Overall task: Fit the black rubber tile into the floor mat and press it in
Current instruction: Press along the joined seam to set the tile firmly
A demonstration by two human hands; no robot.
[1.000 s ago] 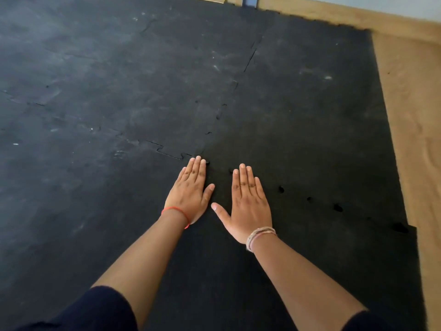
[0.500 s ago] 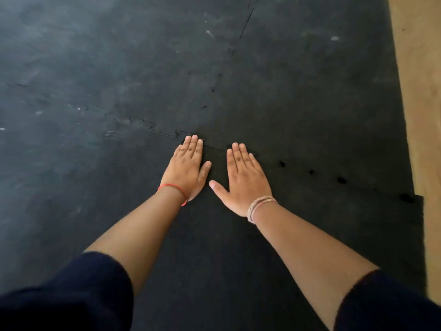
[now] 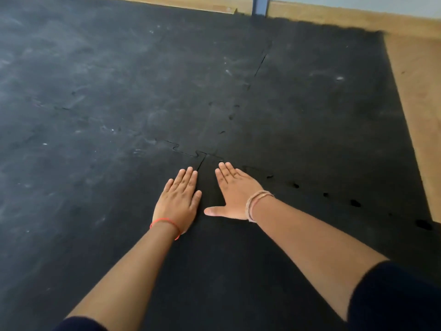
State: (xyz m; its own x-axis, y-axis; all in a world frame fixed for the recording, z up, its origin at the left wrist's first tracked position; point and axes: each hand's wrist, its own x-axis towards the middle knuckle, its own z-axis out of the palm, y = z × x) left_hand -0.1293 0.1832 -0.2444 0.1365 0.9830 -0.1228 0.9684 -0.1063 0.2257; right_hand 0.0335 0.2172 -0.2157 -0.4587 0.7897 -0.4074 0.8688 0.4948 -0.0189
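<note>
The black rubber tile [image 3: 214, 259] lies flat at the near right, darker than the dusty grey floor mat [image 3: 95, 91] around it. Its jigsaw seam [image 3: 188, 152] meets the other tiles just beyond my fingertips. Several small dark gaps [image 3: 296, 185] show along its far edge to the right. My left hand [image 3: 177, 201] rests palm down beside the tile's left seam, with a red thread at the wrist. My right hand [image 3: 235, 193] lies flat on the tile near its far left corner, thumb spread wide. Neither hand holds anything.
Bare wooden floor [image 3: 417, 103] runs along the mat's right edge and across the back. A blue post [image 3: 260, 5] stands at the far edge of the mat. Another seam [image 3: 260, 63] runs away from the corner junction.
The view has tilted up, so the back wall shows again. My right hand has turned, fingers angled left and thumb spread out. Both hands stay flat by the corner junction.
</note>
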